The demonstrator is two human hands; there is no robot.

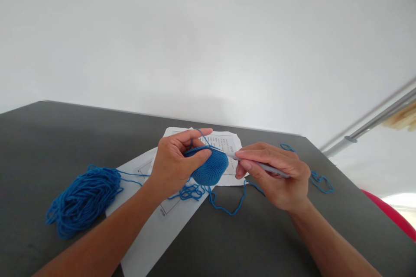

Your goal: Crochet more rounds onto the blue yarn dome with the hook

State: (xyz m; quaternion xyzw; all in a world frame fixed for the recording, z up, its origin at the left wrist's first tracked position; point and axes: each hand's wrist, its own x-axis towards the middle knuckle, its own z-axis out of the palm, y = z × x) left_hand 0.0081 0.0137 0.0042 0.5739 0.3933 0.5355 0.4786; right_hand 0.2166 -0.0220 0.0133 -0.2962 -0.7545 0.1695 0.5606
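My left hand [173, 164] pinches a round blue crocheted piece [209, 168] between thumb and fingers, with a strand of blue yarn looped over the raised index finger. My right hand [276, 173] is closed round a light grey crochet hook [260, 165], whose tip reaches into the top edge of the piece. Both hands hover just above the dark grey table [48, 138]. A loose strand of blue yarn [227, 207] trails from the piece across the table.
A loose bundle of blue yarn [82, 199] lies at the left. Two printed paper sheets [152, 233] lie under the hands. More yarn loops [320, 179] lie at the right. A metal pole [373, 123] and a red object [393, 216] are beyond the table's right edge.
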